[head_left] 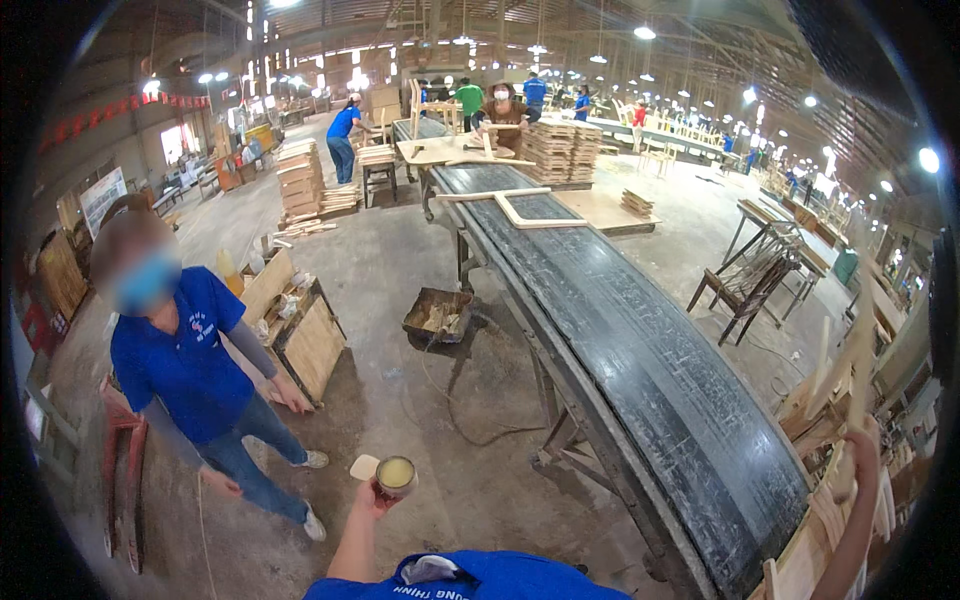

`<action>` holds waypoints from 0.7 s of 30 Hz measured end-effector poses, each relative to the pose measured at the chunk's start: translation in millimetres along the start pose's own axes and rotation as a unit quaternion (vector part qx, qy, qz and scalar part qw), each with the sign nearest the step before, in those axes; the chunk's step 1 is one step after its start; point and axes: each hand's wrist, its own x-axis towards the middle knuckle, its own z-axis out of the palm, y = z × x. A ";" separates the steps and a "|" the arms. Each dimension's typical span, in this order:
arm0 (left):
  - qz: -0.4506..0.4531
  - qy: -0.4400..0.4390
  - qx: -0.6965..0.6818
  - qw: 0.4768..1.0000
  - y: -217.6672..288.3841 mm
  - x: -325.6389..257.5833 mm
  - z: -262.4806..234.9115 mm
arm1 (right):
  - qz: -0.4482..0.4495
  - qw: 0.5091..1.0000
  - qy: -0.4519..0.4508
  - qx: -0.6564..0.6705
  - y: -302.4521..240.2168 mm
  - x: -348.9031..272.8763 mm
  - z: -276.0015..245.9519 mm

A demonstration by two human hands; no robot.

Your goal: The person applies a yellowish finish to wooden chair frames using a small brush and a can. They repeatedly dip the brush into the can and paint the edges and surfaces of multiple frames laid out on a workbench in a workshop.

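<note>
My left hand (372, 497) is raised in front of me and holds a small round can (396, 477) filled with yellowish paste; a pale lid-like piece (364, 466) sticks out beside it. At the far right my right hand (862, 441) is lifted and closed around a long pale wooden slat (853, 368) that points upward, above a pile of similar wooden parts (828, 500). Between the two hands runs a long black conveyor belt (640, 360).
A person in a blue shirt (185, 370) stands at the left by a wooden crate (308, 335). A tray (437, 314) lies on the floor near the belt. A wooden frame (522, 207) rides the belt's far end. Stacked boards (560, 150) and other workers are at the back; dark stands (745, 285) are right.
</note>
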 end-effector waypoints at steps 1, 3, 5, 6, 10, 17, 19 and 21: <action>-0.017 0.044 0.007 0.999 4.7 -5.5 -10.7 | 0.056 0.997 -0.033 -0.036 -11.0 2.8 20.8; 0.007 -0.028 -0.018 0.999 8.7 -20.1 -32.2 | 0.140 0.982 -0.121 -0.045 -28.4 5.2 71.1; 0.007 -0.035 -0.025 0.999 7.8 -22.7 -43.6 | 0.193 0.961 -0.182 -0.081 -42.4 2.3 113.6; 0.007 -0.023 -0.019 1.000 5.1 -29.3 -51.4 | 0.190 0.945 -0.237 -0.117 -45.0 -6.9 143.1; -0.003 0.021 0.000 1.000 -8.7 -50.0 -76.9 | 0.195 0.904 -0.293 -0.243 -66.2 0.4 200.2; 0.020 -0.001 -0.048 0.999 -38.6 -59.4 -64.0 | 0.217 0.920 -0.294 -0.142 -61.0 51.4 224.6; -0.001 0.005 -0.047 0.999 -46.0 -52.6 -45.5 | 0.239 0.913 -0.326 -0.054 -61.9 71.3 196.9; 0.018 -0.021 -0.077 0.997 -52.9 -44.4 -23.5 | 0.294 0.914 -0.278 -0.020 -63.5 83.8 163.0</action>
